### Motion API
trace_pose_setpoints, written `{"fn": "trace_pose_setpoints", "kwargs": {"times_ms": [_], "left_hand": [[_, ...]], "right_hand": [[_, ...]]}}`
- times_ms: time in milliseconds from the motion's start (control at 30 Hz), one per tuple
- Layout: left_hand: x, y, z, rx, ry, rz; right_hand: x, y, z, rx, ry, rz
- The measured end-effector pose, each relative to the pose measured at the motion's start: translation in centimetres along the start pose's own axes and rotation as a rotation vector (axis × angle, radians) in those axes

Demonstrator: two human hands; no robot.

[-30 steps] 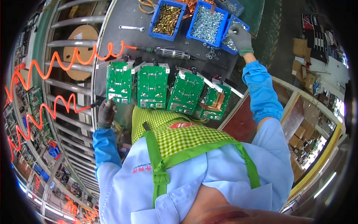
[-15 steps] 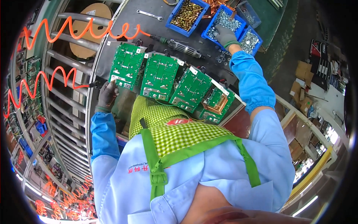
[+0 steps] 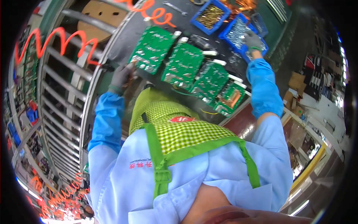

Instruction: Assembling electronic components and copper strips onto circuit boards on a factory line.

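Note:
Several green circuit boards stand in a slanting row at the bench edge in front of me. My left hand (image 3: 123, 76), in a dark grey glove, is at the near left corner of the leftmost circuit board (image 3: 152, 49). Its fingers are closed; what they hold, if anything, is too blurred to tell. At the far right, my right hand (image 3: 253, 40), also gloved, is over the right side of a blue bin of small silver hardware (image 3: 236, 34). Its blurred fingers look curled together, and their tips cannot be made out. The rightmost board (image 3: 230, 98) carries a copper-coloured part.
Behind the boards lie a power screwdriver (image 3: 201, 42) and a wrench (image 3: 174, 8). A blue bin of brass-coloured fasteners (image 3: 210, 17) stands left of the silver hardware. An orange coiled hose (image 3: 61, 37) hangs over the metal rollers (image 3: 76, 67) at left.
The view has turned, shifting the boards right in the picture. My right hand has moved from the middle of the silver hardware toward the bin's right side. My left hand remains by the leftmost board's corner.

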State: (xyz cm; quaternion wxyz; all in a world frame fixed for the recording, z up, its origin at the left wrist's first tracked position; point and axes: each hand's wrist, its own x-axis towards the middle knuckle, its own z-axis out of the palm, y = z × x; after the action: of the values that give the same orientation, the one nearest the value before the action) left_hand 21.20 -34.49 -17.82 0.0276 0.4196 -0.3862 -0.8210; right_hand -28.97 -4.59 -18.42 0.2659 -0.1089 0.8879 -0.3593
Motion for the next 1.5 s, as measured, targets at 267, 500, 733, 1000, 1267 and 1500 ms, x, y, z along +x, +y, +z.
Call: {"fn": "trace_pose_setpoints", "kwargs": {"times_ms": [267, 500, 733, 1000, 1267, 1500], "left_hand": [[-1.3, 1.6, 1.2, 0.015, -0.007, -0.049], [-0.4, 1.4, 0.2, -0.041, -0.168, -0.032], [1.1, -0.1, -0.7, -0.093, -0.248, 0.031], [0.9, -0.1, -1.0, -0.070, -0.257, -0.015], [0.8, 0.2, -1.0, -0.026, -0.242, -0.008], [1.2, -0.2, -0.6, -0.067, -0.230, -0.002]], "right_hand": [[-20.1, -20.1, 11.3, 0.228, -0.393, -0.557], [-23.2, -18.9, 27.5, 0.096, -0.492, -0.542], [-23.3, -19.8, 30.0, -0.266, -0.400, -0.743], [-24.0, -19.5, 29.6, -0.100, -0.315, -0.537], [-24.9, -19.4, 28.5, -0.010, -0.520, -0.324], [-24.0, -19.0, 29.3, -0.327, -0.370, -0.539]]}}
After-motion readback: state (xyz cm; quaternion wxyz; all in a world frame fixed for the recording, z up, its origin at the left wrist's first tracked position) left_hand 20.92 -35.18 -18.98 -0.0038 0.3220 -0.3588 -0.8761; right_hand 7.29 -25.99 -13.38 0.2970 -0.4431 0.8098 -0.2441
